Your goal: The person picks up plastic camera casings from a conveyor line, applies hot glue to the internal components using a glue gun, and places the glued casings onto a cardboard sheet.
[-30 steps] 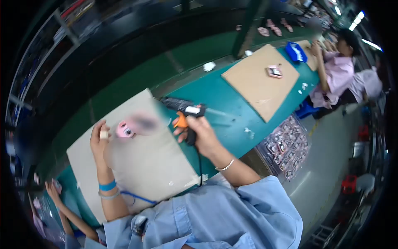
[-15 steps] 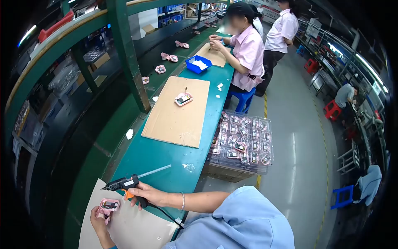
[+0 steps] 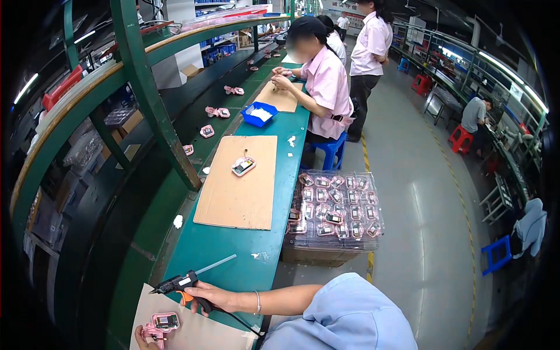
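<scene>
My right hand is wrapped round the handle of a black hot glue gun with an orange trigger. A clear glue stick juts from its back, and its nozzle points left. Below the nozzle, and apart from it, lies a pink casing with a dark electronic part and wires inside. My left hand grips that casing at its lower left side; most of this hand is cut off by the bottom edge of the view. Both are over a pale cardboard sheet.
Another cardboard sheet bears one pink unit. Beyond stand a blue tray and a seated co-worker. Clear trays of pink units sit on a box at the right. A green post rises at the left.
The camera view has tilted upward, so my hands and the bench sit lower in the picture. The glue gun and the casing stay in my hands.
</scene>
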The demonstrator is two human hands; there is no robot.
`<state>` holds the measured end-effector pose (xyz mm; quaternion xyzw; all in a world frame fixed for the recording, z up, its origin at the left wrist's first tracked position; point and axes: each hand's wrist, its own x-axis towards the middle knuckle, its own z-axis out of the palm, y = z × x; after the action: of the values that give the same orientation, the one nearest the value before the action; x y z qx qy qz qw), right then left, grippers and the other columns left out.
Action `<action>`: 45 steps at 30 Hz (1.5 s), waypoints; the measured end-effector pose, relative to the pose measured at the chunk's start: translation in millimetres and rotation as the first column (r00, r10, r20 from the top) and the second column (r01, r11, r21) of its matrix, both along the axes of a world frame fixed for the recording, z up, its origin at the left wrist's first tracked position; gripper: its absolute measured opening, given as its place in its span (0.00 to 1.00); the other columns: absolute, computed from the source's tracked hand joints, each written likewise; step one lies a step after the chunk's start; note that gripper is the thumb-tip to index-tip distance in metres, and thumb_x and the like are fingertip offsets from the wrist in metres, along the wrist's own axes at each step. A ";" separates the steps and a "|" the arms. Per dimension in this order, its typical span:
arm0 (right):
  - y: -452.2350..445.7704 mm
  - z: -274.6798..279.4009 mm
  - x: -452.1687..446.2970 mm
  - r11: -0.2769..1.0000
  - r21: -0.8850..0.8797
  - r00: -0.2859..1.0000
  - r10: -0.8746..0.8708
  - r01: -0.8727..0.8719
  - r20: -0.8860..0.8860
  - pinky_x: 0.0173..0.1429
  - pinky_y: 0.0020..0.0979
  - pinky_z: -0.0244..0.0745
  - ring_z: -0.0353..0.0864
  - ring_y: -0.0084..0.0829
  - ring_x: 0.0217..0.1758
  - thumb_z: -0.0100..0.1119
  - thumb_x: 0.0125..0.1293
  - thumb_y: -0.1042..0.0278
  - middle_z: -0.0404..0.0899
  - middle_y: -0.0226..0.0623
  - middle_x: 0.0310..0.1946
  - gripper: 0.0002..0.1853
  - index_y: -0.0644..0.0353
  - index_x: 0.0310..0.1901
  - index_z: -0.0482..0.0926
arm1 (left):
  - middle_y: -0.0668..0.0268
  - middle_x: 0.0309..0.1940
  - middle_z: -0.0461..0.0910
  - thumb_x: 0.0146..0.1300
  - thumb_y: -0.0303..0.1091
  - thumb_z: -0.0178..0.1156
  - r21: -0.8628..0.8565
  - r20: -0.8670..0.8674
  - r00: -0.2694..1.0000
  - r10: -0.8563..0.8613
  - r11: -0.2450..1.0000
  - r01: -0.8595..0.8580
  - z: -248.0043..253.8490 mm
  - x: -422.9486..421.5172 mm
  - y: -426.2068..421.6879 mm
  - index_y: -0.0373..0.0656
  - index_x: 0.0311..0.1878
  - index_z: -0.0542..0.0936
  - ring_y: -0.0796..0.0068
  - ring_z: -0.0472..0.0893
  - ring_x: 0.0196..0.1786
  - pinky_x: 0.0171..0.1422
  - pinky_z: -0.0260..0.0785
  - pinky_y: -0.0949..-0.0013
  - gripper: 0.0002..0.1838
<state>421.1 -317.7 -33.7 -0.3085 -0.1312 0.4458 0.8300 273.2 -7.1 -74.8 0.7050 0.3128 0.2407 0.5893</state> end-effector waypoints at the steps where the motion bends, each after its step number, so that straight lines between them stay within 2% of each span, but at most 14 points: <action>1: 0.0 0.4 0.0 1.000 0.000 1.000 -0.001 0.001 0.000 0.22 0.18 0.68 0.77 0.20 0.33 0.50 0.70 0.51 0.76 0.36 0.48 0.22 0.57 0.56 0.63 | 0.57 0.42 0.79 0.56 0.18 0.44 -0.037 0.044 0.999 0.002 0.999 0.000 -2.4 -2.9 5.7 0.39 0.55 0.74 0.66 0.78 0.40 0.45 0.73 0.72 0.22; 3: 2.1 -0.9 0.2 1.000 0.000 1.000 0.000 0.000 0.000 0.22 0.18 0.68 0.77 0.19 0.33 0.50 0.70 0.51 0.76 0.36 0.48 0.21 0.58 0.55 0.64 | 0.57 0.42 0.79 0.56 0.17 0.44 -0.073 0.087 0.996 0.006 0.997 0.000 -1.2 -5.4 8.1 0.39 0.54 0.74 0.66 0.78 0.41 0.46 0.73 0.72 0.22; 8: 6.1 -7.8 0.8 0.999 -0.032 1.000 0.015 -0.015 -0.003 0.20 0.19 0.67 0.78 0.19 0.31 0.51 0.68 0.47 0.77 0.34 0.44 0.24 0.56 0.55 0.64 | 0.55 0.43 0.80 0.56 0.17 0.43 -0.008 0.015 0.975 0.224 0.975 -0.224 26.0 -12.1 -16.4 0.38 0.55 0.75 0.63 0.79 0.41 0.46 0.73 0.71 0.23; 12: 4.3 -8.9 1.2 0.999 -0.036 0.999 0.037 -0.037 -0.005 0.22 0.18 0.68 0.77 0.20 0.33 0.49 0.70 0.51 0.76 0.36 0.48 0.21 0.59 0.53 0.65 | 0.54 0.45 0.80 0.55 0.18 0.45 0.520 -0.128 0.989 0.075 0.854 0.002 7.5 -35.2 20.0 0.37 0.56 0.74 0.63 0.79 0.42 0.46 0.73 0.71 0.24; 13: 4.0 -8.9 1.1 0.998 -0.037 0.999 0.040 -0.041 -0.008 0.22 0.18 0.68 0.77 0.20 0.33 0.49 0.70 0.51 0.76 0.36 0.48 0.21 0.59 0.53 0.65 | 0.54 0.45 0.80 0.55 0.18 0.45 0.519 -0.131 0.988 0.079 0.855 0.001 4.8 -39.0 22.9 0.37 0.56 0.74 0.63 0.79 0.42 0.46 0.73 0.71 0.24; 22: 3.6 -3.0 -1.4 1.000 0.021 0.999 0.021 -0.022 0.049 0.22 0.21 0.74 0.80 0.23 0.32 0.51 0.69 0.49 0.77 0.35 0.45 0.23 0.57 0.55 0.65 | 0.54 0.46 0.80 0.59 0.21 0.47 0.290 -0.051 0.997 -0.064 0.954 0.076 9.1 -30.8 8.8 0.35 0.56 0.74 0.62 0.79 0.41 0.46 0.73 0.72 0.20; 25: 1.2 0.8 0.5 1.000 0.008 0.997 0.010 -0.011 0.077 0.23 0.21 0.75 0.80 0.23 0.33 0.49 0.70 0.51 0.76 0.36 0.46 0.22 0.57 0.56 0.65 | 0.53 0.48 0.79 0.63 0.24 0.46 0.217 -0.044 0.991 -0.125 0.967 0.132 10.7 -28.4 7.0 0.40 0.57 0.75 0.60 0.79 0.42 0.47 0.74 0.69 0.19; 27: 4.9 -0.4 -2.3 0.999 -0.007 0.995 0.043 -0.043 0.087 0.24 0.20 0.75 0.80 0.24 0.34 0.48 0.71 0.53 0.76 0.38 0.48 0.21 0.58 0.57 0.64 | 0.64 0.42 0.74 0.65 0.25 0.45 -0.136 -0.090 0.996 0.025 0.990 -0.037 66.2 -17.2 -49.8 0.41 0.48 0.74 0.76 0.75 0.38 0.36 0.69 0.80 0.11; 29: 9.4 -6.1 -1.3 0.998 -0.039 0.990 0.049 -0.044 0.135 0.23 0.21 0.75 0.80 0.25 0.34 0.48 0.71 0.54 0.76 0.38 0.47 0.21 0.58 0.58 0.65 | 0.61 0.50 0.74 0.63 0.31 0.52 -0.198 -0.037 0.994 -0.107 0.975 0.097 85.3 -25.5 -64.9 0.38 0.57 0.71 0.72 0.74 0.48 0.49 0.69 0.76 0.19; 32: 11.1 19.2 -4.4 0.990 -0.140 0.973 0.044 -0.012 0.229 0.23 0.22 0.75 0.79 0.27 0.32 0.50 0.70 0.55 0.76 0.42 0.45 0.22 0.63 0.56 0.65 | 0.55 0.57 0.69 0.66 0.32 0.50 -0.233 0.094 0.983 -0.156 0.957 0.174 83.2 -34.7 -70.9 0.35 0.64 0.65 0.65 0.72 0.55 0.56 0.69 0.71 0.24; 34: 17.7 19.9 -5.7 0.992 -0.122 0.952 0.078 -0.044 0.296 0.24 0.24 0.76 0.79 0.31 0.32 0.46 0.71 0.59 0.76 0.46 0.44 0.20 0.67 0.56 0.65 | 0.55 0.56 0.69 0.67 0.34 0.51 -0.224 0.161 0.979 -0.125 0.961 0.160 79.5 -40.1 -70.1 0.37 0.64 0.65 0.65 0.72 0.53 0.54 0.71 0.68 0.23; 35: 20.3 20.5 -10.6 0.990 -0.116 0.949 0.105 -0.073 0.296 0.24 0.24 0.76 0.79 0.31 0.33 0.46 0.72 0.60 0.76 0.47 0.44 0.20 0.68 0.56 0.65 | 0.56 0.54 0.70 0.68 0.37 0.51 -0.338 0.200 0.971 -0.131 0.921 0.194 85.7 -41.0 -73.2 0.38 0.63 0.67 0.66 0.72 0.53 0.54 0.69 0.71 0.23; 39: 29.7 38.3 -27.4 0.980 -0.148 0.923 0.177 -0.133 0.342 0.25 0.23 0.75 0.78 0.29 0.30 0.43 0.72 0.63 0.77 0.47 0.42 0.19 0.70 0.55 0.65 | 0.56 0.50 0.74 0.67 0.52 0.52 -0.315 0.230 0.973 0.008 0.947 0.067 82.8 -42.6 -83.1 0.38 0.60 0.70 0.66 0.74 0.52 0.56 0.69 0.68 0.28; 45: 28.9 45.2 -39.0 0.966 -0.235 0.858 0.210 -0.108 0.469 0.25 0.20 0.74 0.77 0.25 0.26 0.44 0.72 0.64 0.77 0.43 0.39 0.17 0.69 0.54 0.66 | 0.56 0.49 0.75 0.67 0.54 0.51 -0.277 0.345 0.938 -0.010 0.954 0.112 82.2 -30.3 -105.9 0.40 0.58 0.72 0.67 0.75 0.51 0.55 0.69 0.69 0.28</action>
<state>382.1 -288.7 11.5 -0.4813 -0.3165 0.4312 0.6944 242.9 -112.9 7.4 0.5674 0.2160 0.2913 0.7393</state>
